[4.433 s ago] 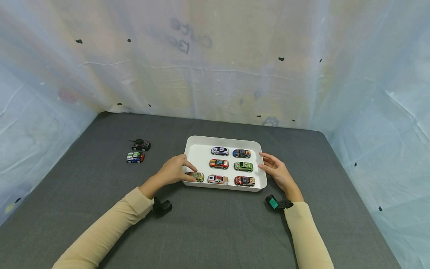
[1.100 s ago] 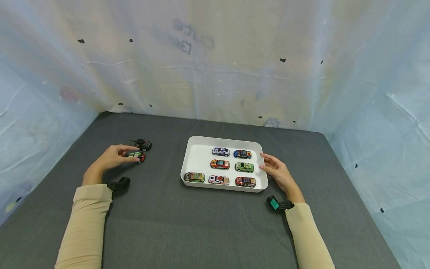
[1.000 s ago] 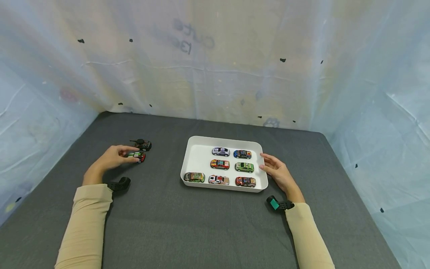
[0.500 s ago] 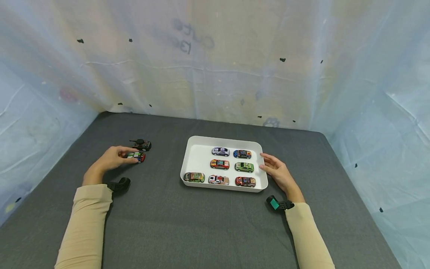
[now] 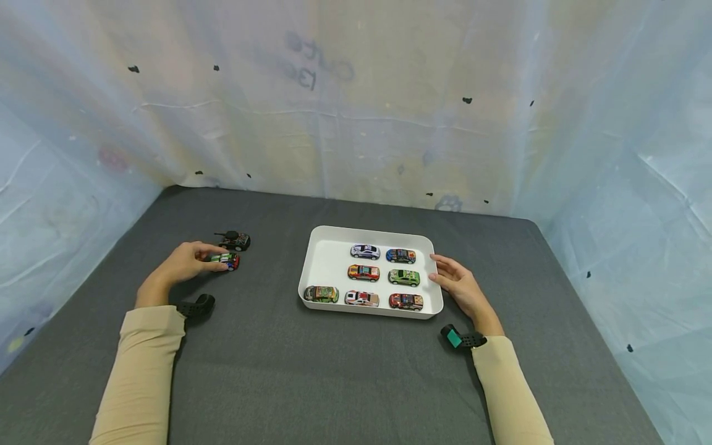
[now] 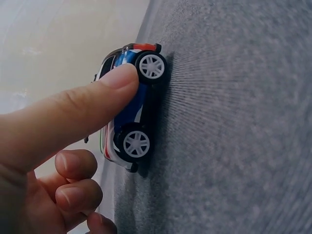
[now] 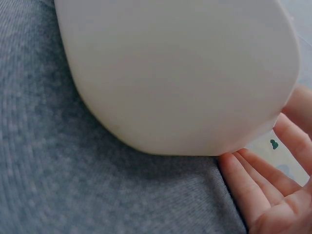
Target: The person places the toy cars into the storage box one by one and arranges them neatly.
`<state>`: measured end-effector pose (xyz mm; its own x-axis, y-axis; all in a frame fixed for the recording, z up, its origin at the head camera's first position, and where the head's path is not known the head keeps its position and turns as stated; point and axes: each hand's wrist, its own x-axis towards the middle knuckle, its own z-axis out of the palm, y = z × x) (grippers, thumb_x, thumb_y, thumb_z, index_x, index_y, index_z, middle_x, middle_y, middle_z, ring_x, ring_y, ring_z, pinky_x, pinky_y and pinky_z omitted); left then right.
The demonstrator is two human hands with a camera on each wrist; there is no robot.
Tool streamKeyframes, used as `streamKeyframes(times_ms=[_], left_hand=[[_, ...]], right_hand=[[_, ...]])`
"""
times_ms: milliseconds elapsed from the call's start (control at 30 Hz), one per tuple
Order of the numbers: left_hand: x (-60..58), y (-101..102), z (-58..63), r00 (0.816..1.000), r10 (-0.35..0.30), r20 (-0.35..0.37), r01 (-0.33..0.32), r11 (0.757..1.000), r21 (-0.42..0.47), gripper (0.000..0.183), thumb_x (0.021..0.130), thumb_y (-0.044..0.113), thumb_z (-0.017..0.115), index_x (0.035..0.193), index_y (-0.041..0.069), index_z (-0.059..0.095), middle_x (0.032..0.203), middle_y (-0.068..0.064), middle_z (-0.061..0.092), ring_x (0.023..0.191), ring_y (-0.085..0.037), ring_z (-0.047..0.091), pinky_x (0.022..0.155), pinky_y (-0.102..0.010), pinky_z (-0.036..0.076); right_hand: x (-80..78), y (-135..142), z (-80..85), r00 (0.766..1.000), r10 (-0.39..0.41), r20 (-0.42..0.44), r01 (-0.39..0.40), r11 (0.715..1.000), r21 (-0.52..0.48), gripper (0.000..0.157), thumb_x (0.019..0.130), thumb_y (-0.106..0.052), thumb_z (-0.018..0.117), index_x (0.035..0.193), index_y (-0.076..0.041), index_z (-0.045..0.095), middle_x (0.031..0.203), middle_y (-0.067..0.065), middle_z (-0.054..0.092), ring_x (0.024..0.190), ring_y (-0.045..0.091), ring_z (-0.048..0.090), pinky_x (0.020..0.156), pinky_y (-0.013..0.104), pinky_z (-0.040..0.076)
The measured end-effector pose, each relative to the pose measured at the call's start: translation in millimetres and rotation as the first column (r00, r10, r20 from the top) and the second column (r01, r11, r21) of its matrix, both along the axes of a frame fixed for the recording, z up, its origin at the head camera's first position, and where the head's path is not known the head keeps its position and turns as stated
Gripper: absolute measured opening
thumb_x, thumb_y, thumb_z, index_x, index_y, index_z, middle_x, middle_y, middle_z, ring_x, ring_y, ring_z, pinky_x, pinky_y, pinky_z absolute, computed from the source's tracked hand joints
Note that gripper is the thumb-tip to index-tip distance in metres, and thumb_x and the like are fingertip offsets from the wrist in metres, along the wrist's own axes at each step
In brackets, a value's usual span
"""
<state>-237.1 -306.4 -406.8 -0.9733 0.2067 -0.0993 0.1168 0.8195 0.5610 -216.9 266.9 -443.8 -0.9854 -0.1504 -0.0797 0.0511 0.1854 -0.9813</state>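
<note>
My left hand (image 5: 180, 262) pinches a small toy car (image 5: 230, 262) at the left of the table. In the left wrist view the car (image 6: 127, 109) shows a blue side and white-spoked wheels close to the cloth; the thumb lies along its side. Just behind it stands a black toy vehicle (image 5: 236, 241) with a gun barrel. My right hand (image 5: 458, 284) holds the right side of a white tray (image 5: 328, 247). Its fingers touch the outer wall of the tray (image 7: 180, 78) in the right wrist view. Several toy cars sit inside the tray.
Inside, a green patterned car (image 5: 321, 294) is at the front left corner, and a red car (image 5: 406, 301) at the front right. Grey cloth (image 5: 311, 371) covers the table. A pale plastic sheet (image 5: 361, 142) hangs behind it.
Since the earliest frame my left hand has let go of the green patterned car in the tray, moved left and taken hold of the blue-sided car. My right hand stays at the tray.
</note>
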Motion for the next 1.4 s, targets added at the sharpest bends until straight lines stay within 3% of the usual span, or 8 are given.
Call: streamKeyframes(times_ms=[200, 367, 500, 667, 933, 1167, 1400], left_hand=[[0.7, 3.6, 4.7, 1.000, -0.013, -0.006, 0.013, 1.000, -0.003, 0.051, 0.088, 0.036, 0.069, 0.126, 0.003, 0.063, 0.079, -0.004, 0.037, 0.072, -0.015, 0.033, 0.063, -0.031, 0.029], [0.9, 8.5, 9.2, 0.999, -0.024, -0.026, 0.024, 1.000, -0.009, 0.050, 0.088, 0.036, 0.070, 0.125, 0.002, 0.063, 0.079, -0.004, 0.037, 0.074, -0.017, 0.034, 0.064, -0.032, 0.029], [0.5, 11.6, 11.2, 0.998, -0.025, -0.053, 0.024, 1.000, -0.016, 0.049, 0.087, 0.035, 0.071, 0.124, 0.003, 0.065, 0.079, -0.004, 0.038, 0.075, -0.017, 0.035, 0.064, -0.032, 0.030], [1.0, 16.5, 14.9, 0.995, -0.035, -0.090, 0.035, 0.999, -0.005, 0.045, 0.086, 0.033, 0.072, 0.120, 0.004, 0.067, 0.078, -0.003, 0.039, 0.072, -0.015, 0.035, 0.063, -0.030, 0.030], [2.8, 24.5, 20.4, 0.993, -0.058, -0.098, 0.058, 0.998, 0.001, 0.044, 0.087, 0.032, 0.072, 0.120, 0.004, 0.067, 0.077, -0.003, 0.039, 0.070, -0.014, 0.034, 0.064, -0.030, 0.030], [4.5, 30.3, 24.7, 0.988, -0.064, -0.142, 0.067, 0.998, 0.014, 0.043, 0.086, 0.031, 0.073, 0.119, 0.005, 0.068, 0.076, -0.002, 0.040, 0.068, -0.012, 0.033, 0.063, -0.029, 0.030], [6.8, 41.0, 31.1, 0.987, -0.080, -0.142, 0.087, 0.995, 0.045, 0.043, 0.086, 0.032, 0.073, 0.120, 0.005, 0.068, 0.077, -0.002, 0.038, 0.067, -0.011, 0.032, 0.062, -0.028, 0.030]], right_hand=[[1.7, 1.3, -1.7, 0.999, 0.021, -0.046, -0.023, 0.999, -0.034, 0.062, 0.089, -0.016, 0.069, 0.142, 0.002, 0.042, 0.127, -0.002, 0.056, 0.106, -0.007, 0.058, 0.084, 0.012, 0.050], [3.9, 2.8, -3.0, 0.990, 0.063, -0.123, -0.075, 0.992, -0.102, 0.062, 0.086, -0.024, 0.073, 0.139, -0.002, 0.049, 0.122, -0.006, 0.060, 0.106, -0.005, 0.059, 0.082, 0.012, 0.050], [4.1, 0.7, -0.3, 0.997, 0.022, -0.072, -0.026, 0.997, -0.066, 0.065, 0.086, -0.021, 0.073, 0.140, 0.002, 0.045, 0.129, 0.004, 0.057, 0.105, -0.005, 0.059, 0.083, 0.012, 0.050], [3.4, -0.9, 2.2, 1.000, -0.003, -0.024, 0.002, 1.000, -0.010, 0.061, 0.091, -0.011, 0.065, 0.144, 0.005, 0.038, 0.142, 0.025, 0.044, 0.105, -0.008, 0.057, 0.084, 0.011, 0.049], [3.1, -1.0, 2.5, 1.000, -0.013, 0.006, 0.013, 1.000, -0.003, 0.061, 0.091, -0.011, 0.066, 0.144, 0.002, 0.039, 0.143, 0.021, 0.044, 0.105, -0.009, 0.057, 0.084, 0.011, 0.049], [2.8, 0.1, 3.7, 1.000, 0.009, -0.003, -0.009, 1.000, 0.002, 0.060, 0.093, -0.011, 0.063, 0.145, 0.003, 0.037, 0.148, 0.028, 0.037, 0.104, -0.011, 0.055, 0.084, 0.009, 0.048], [3.7, -0.7, 6.5, 1.000, 0.013, 0.007, -0.013, 1.000, 0.011, 0.060, 0.094, -0.011, 0.062, 0.146, 0.002, 0.036, 0.149, 0.028, 0.037, 0.104, -0.010, 0.054, 0.084, 0.009, 0.047]])
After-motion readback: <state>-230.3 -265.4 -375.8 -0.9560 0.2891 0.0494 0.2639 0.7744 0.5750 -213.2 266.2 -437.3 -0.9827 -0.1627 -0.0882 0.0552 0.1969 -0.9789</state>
